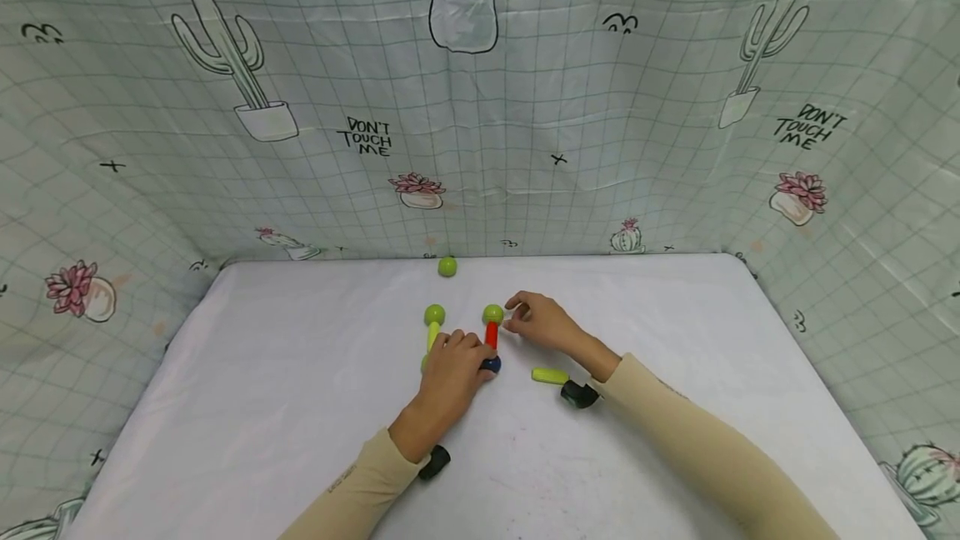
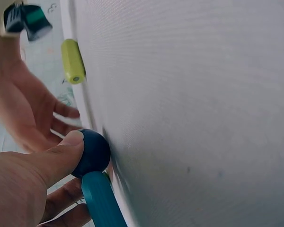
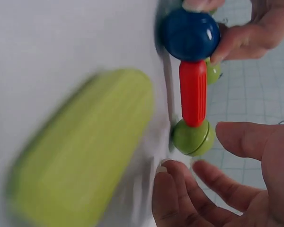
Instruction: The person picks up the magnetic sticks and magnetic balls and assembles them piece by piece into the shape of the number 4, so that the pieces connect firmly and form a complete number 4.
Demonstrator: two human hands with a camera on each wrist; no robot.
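We work on the red rod [image 1: 491, 335], which lies right of centre on the white table [image 1: 300, 407] between a near blue ball [image 1: 491, 365] and a far green ball [image 1: 492, 313]. Our left hand [image 1: 453, 365] pinches the blue ball between thumb and fingers. Our right hand [image 1: 545, 323] stands beside the green ball with thumb and fingers spread; the right wrist view shows gaps around the ball, so we judge that it grips nothing.

In our judgement, the step in hand is to steady or seat this joint. For a sound result, we keep the blue ball pinned as the anchor, centre the right thumb and fingers on the green ball, and apply any pressure straight along the rod. Sideways force could twist the blue ball, to which a teal rod [image 2: 102, 198] is also joined.

The long axis of the red rod runs directly away from us, low along the tabletop, green end far and blue end near. It is roughly parallel to the yellow-green rod [image 1: 433, 333] on the left. The teal rod leaves the blue ball crosswise, toward our left; the left hand hides it in the head view.
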